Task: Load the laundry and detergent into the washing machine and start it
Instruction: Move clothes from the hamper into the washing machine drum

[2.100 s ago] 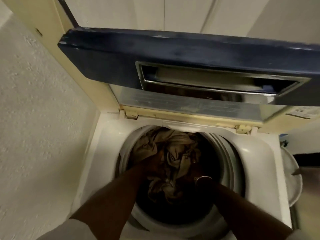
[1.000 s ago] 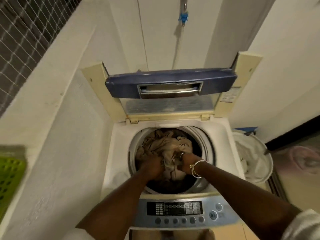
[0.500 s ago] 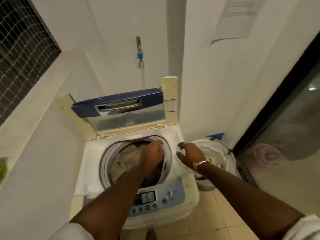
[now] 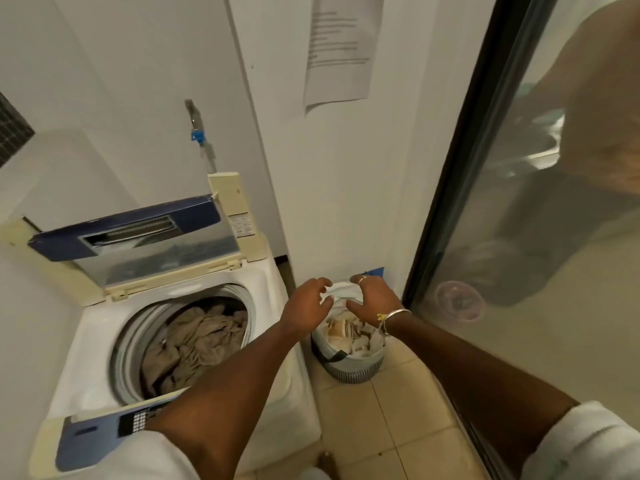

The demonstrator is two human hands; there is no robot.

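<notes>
The left hand (image 4: pixel 304 301) and right hand (image 4: pixel 372 299), fingers spread and empty, hover just above the laundry basket (image 4: pixel 349 374), whose clothes (image 4: pixel 346 332) lie directly below.

**Tiled floor, two things standing on it**

The floor (image 4: pixel 398 427) is laid with pale beige tiles and fills the view from 5 to 6 o'clock. The white top-loading washing machine (image 4: pixel 93 344) stands on it at 8 o'clock, with its lid raised. A round basket (image 4: pixel 349 370) with a dark ribbed side stands on the tiles at the machine's 3 o'clock, just beside it. The basket is close to the white wall (image 4: pixel 346 202) and holds crumpled pale cloth. At 4 o'clock the tiles end at the dark frame of a glass door (image 4: pixel 540 306).
</notes>
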